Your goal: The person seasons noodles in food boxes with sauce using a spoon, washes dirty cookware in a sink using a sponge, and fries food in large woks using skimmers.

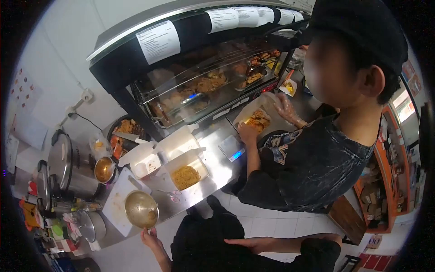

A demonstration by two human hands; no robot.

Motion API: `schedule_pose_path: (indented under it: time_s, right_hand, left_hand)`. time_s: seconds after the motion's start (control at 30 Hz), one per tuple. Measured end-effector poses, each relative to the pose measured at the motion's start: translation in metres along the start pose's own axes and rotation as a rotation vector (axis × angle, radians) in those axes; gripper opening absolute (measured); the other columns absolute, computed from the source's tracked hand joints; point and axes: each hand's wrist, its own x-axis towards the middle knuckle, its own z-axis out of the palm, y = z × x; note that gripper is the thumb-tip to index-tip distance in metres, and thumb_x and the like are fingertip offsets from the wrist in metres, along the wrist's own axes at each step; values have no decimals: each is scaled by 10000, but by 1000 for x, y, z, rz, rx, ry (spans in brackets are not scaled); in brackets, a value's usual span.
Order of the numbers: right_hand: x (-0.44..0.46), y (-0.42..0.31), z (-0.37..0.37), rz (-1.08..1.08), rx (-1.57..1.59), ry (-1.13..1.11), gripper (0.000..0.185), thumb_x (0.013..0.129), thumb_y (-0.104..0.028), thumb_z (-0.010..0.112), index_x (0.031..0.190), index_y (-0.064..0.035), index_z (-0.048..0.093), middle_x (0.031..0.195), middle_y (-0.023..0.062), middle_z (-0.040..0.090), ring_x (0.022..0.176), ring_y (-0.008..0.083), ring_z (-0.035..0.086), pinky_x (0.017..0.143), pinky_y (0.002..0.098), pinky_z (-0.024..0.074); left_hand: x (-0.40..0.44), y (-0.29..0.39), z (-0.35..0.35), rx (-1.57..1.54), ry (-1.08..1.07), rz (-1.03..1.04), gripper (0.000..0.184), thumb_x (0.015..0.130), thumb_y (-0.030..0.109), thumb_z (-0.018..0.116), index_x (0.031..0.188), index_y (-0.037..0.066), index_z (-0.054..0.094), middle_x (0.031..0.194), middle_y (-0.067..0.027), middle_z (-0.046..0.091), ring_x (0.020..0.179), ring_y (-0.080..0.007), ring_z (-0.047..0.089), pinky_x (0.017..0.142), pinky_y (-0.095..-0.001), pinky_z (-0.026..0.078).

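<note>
My left hand (151, 236) pinches the near edge of a round metal bowl (141, 206), which tilts over the front of a white cutting board (118, 209). Some brown residue shows inside the bowl. Held low in front of my dark clothes, my right hand (250, 244) has its fingers stretched out and nothing in it. Beyond the bowl, an open takeaway box holds noodles (186, 177). Two more open white boxes (180, 146) stand behind it. Scissors with pink handles (174, 195) lie on the metal counter (217, 170) beside the bowl.
To my right, a co-worker (312, 154) holds food on paper (259, 120) with both hands, one gloved. A glass display warmer (190, 90) spans the back. A scale (232, 148), knife (128, 136), pan of food (118, 149) and large pots (65, 158) crowd the counter.
</note>
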Motion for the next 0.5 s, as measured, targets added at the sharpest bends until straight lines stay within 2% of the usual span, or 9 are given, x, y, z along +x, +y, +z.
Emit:
schedule_pose_path:
  time_s: [0.07, 0.17, 0.3, 0.47, 0.5]
  right_hand:
    - [-7, 8, -1, -278, -155, -105, 940, 692, -625, 678, 1417, -155, 310, 1490, 57, 244, 1354, 210, 269, 1062, 321, 319]
    - [3, -2, -3, -120, -60, -31, 831, 735, -576, 672, 1388, -163, 367, 1464, 62, 298, 1339, 208, 303, 1053, 337, 345]
    - [-8, -6, 0, -100, 67, -37, 699, 776, -516, 668, 1337, -161, 447, 1402, 81, 402, 1303, 213, 366, 1037, 355, 374]
    - [18, -23, -2, 217, 211, 235, 638, 799, -493, 653, 1312, -156, 478, 1356, 89, 459, 1273, 224, 409, 1044, 378, 368]
    - [17, -27, 0, 237, 244, 192, 629, 809, -469, 652, 1323, -157, 466, 1377, 81, 433, 1283, 219, 393, 1050, 381, 362]
  left_hand:
    - [8, -6, 11, -22, -17, -11, 251, 853, 150, 610, 1050, 72, 474, 955, -104, 578, 680, -211, 581, 649, -314, 527]
    - [6, -4, 31, -15, -103, -18, 209, 867, 141, 593, 1034, 74, 488, 983, -102, 573, 731, -213, 579, 674, -314, 521]
    - [-6, -2, 42, -5, -165, 2, 169, 881, 122, 574, 1019, 70, 491, 955, -98, 567, 762, -200, 575, 668, -288, 517]
    - [-23, -14, 36, -43, -85, -31, 194, 873, 132, 584, 1023, 63, 482, 966, -110, 570, 757, -207, 584, 675, -289, 518]
    - [-25, -16, 30, -44, -64, -33, 202, 871, 135, 586, 1028, 61, 481, 972, -114, 572, 761, -209, 587, 680, -290, 518]
